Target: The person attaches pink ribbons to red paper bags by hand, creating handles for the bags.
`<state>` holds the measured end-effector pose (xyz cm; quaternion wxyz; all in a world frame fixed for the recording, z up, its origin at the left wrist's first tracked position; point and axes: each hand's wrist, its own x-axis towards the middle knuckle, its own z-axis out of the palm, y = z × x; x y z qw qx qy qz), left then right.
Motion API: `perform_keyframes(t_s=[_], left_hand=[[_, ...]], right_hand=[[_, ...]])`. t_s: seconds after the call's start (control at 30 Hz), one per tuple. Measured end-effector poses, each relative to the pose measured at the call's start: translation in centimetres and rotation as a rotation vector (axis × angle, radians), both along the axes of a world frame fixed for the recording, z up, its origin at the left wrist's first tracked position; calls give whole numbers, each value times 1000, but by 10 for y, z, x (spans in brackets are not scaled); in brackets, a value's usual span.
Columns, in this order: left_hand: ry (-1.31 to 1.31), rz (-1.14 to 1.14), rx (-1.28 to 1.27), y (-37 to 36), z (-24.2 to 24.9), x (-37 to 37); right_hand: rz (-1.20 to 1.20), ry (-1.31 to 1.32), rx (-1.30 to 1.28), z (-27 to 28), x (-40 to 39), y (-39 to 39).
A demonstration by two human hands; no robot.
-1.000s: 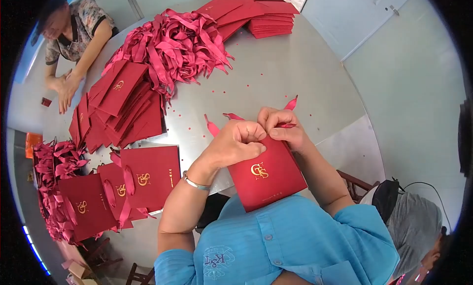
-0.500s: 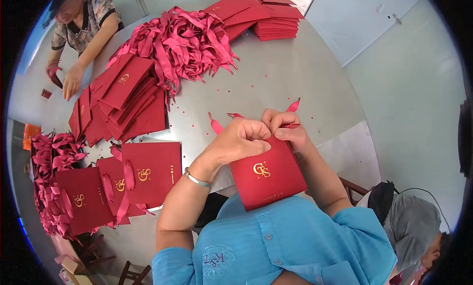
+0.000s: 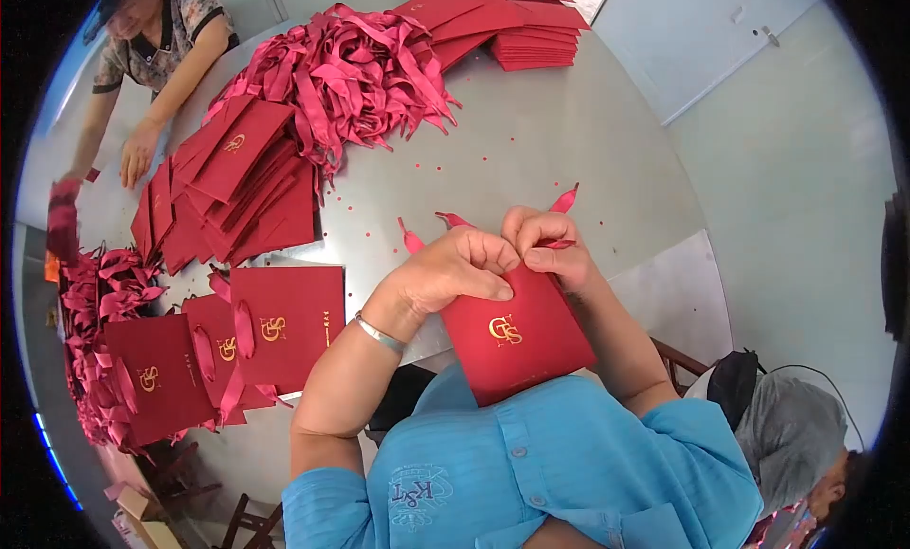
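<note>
A small red paper bag [image 3: 517, 345] with gold lettering hangs tilted in front of my chest. My left hand [image 3: 466, 266] is closed in a pinch at its top edge, thumb against the front face. Beside it, my right hand [image 3: 545, 244] pinches a pinkish-red ribbon [image 3: 562, 245] at the bag's top right; the exact grip is partly hidden by the fingers. Ribbon ends stick out beyond both hands, one ribbon tip [image 3: 566, 198] past the right hand and another ribbon tip [image 3: 409, 236] past the left.
Flat red bags [image 3: 237, 184] lie heaped left of a large ribbon pile [image 3: 341, 75]; more bags [image 3: 531, 46] are stacked behind. Bags with ribbon handles [image 3: 294, 312] lie at left on the metal table [image 3: 531, 122]. A co-worker [image 3: 171, 46] stands across; another person [image 3: 791, 435] is at lower right.
My hands stay nearly in place, still pinching at the bag's top edge. Across the table, the co-worker's one hand has swung down toward the left ribbon heap with a blurred red thing.
</note>
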<state>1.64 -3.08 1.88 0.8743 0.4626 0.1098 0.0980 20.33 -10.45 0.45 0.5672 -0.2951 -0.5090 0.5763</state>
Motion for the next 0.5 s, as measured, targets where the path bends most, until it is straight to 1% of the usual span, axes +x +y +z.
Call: perform_keyframes(t_s=[0.13,0.2,0.3,0.43,0.5], left_hand=[[-9,-38,1,1,-2,-1],[12,23,32,-1,0,-1],[69,49,99,-3,7,-1],[71,61,161,-4,16,0],[119,60,222,-5,19,0]], right_hand=[[20,-20,3,2,0,-1],[10,-26,-11,0,1,-1],[1,-13,-26,-4,3,-1],[-21,-44,3,2,5,-4],[-250,-253,-52,20,3,-10]])
